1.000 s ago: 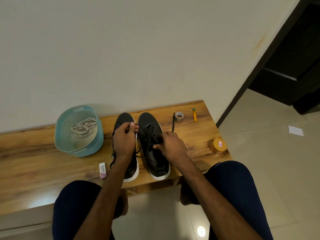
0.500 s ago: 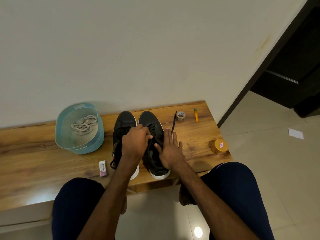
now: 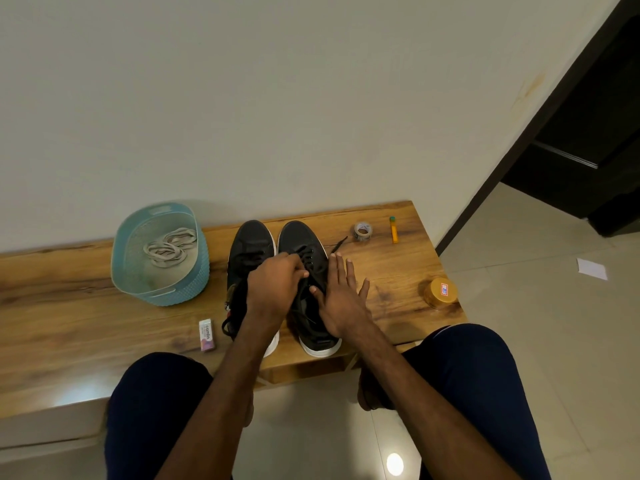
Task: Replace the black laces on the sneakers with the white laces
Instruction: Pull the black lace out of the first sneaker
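Observation:
Two black sneakers with white soles stand side by side on the wooden bench (image 3: 69,306), the left sneaker (image 3: 251,247) and the right sneaker (image 3: 301,244). My left hand (image 3: 273,289) reaches across and pinches the black lace (image 3: 313,268) over the right sneaker's eyelets. My right hand (image 3: 341,299) lies flat with fingers spread against that sneaker's right side. A loose black lace end (image 3: 339,244) trails onto the bench. White laces (image 3: 169,249) lie coiled in the light blue basket (image 3: 194,285) to the left.
An eraser box (image 3: 206,334) lies near the bench front. A tape roll (image 3: 362,232), an orange pen (image 3: 393,230) and a yellow-lidded jar (image 3: 440,292) sit on the bench's right part. My knees frame the bench front; tiled floor and a dark doorway lie right.
My left hand shifted from the left sneaker's laces across to the right sneaker's lace. My right hand let go of the lace and flattened out beside the right sneaker.

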Tool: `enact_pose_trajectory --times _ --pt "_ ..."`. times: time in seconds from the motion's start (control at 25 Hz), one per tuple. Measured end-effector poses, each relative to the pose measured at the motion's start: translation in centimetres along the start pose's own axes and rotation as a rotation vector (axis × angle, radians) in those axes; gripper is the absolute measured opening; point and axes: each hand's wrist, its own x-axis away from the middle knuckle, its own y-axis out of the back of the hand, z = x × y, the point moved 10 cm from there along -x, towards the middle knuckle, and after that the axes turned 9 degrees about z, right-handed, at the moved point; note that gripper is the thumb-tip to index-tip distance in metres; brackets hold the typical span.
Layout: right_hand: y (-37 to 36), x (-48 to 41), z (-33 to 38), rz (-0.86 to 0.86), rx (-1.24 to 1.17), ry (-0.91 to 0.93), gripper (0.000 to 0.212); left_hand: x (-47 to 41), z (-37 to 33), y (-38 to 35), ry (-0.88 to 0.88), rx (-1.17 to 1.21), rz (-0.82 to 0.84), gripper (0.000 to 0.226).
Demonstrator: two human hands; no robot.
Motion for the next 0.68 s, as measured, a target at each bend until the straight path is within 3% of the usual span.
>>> enact_pose_trajectory --times 0.12,0.28,0.36,0.44,0.52,0.68 --pt "0.0 0.0 -0.1 0.006 -0.016 -0.002 0.075 0.5 0.8 2.2 0.044 0.003 -0.142 0.018" --pt "-0.1 -0.1 -0.1 0.004 -0.010 -0.008 0.075 2.8 5.1 8.0 0.241 0.182 -0.445 0.013" --pt "-0.1 -0.1 -0.1 0.005 -0.004 -0.003 0.076 2.3 4.0 7.7 0.137 0.086 -0.386 0.015" --pt "-0.2 0.0 0.0 0.015 -0.002 -0.002 0.076 1.0 1.2 4.1 -0.018 -0.057 -0.155 0.029" --pt "-0.3 0.0 0.0 0.023 0.006 -0.004 0.076 0.6 -0.6 0.5 -0.057 -0.117 0.023 0.029" --pt "-0.3 0.0 0.0 0.035 0.011 -0.006 0.075 0.4 -1.2 0.7 -0.038 -0.111 -0.030 0.018"
